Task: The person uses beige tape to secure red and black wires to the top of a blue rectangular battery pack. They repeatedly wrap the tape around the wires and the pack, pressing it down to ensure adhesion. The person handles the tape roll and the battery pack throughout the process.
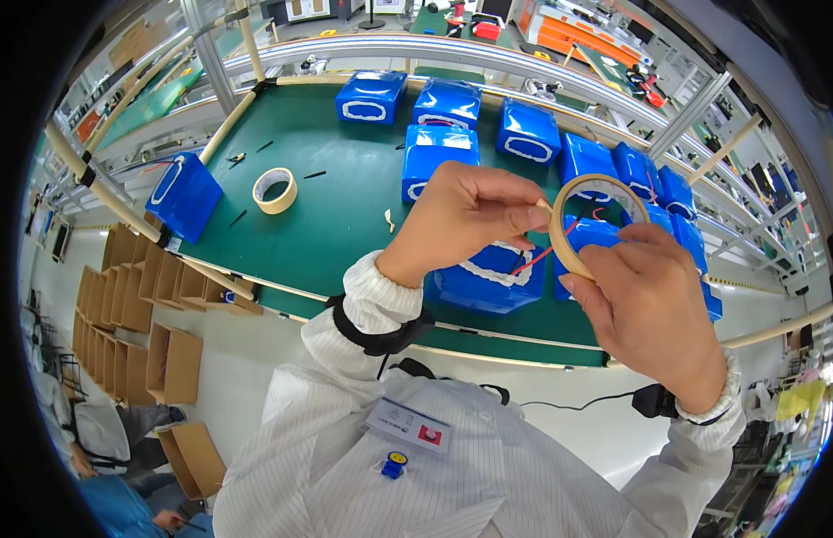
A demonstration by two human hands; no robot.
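Two hands are raised together above the near edge of a green bench (335, 197), and between them is a roll of tan tape (585, 222). The right hand (649, 309) grips the roll from below and from the right side, with the thumb pressed on its outer face and the fingers curled behind it. The roll stands on edge, its open centre facing the camera. The left hand (466, 220) is closed in a pinch at the roll's left rim, thumb and forefinger meeting on the tape edge; whether a loose end is lifted there cannot be told. Both wrists carry white striped sleeves, and a dark strap (380, 336) circles the left wrist.

Directly under the hands lies a blue wrapped pack (484, 282) with a white bead along its top and a thin red wire (542, 255) running up toward the roll. Further blue packs (452, 108) stand in rows across the far and right parts of the bench. One more blue pack (185, 195) rests at the left edge, well apart from the hands. A second roll of tan tape (274, 190) lies flat on the bench to the left, also well apart. Open cardboard boxes (147, 296) sit in rows on the floor below the bench at left. Another person in blue (120, 502) is partly visible at the lower left corner
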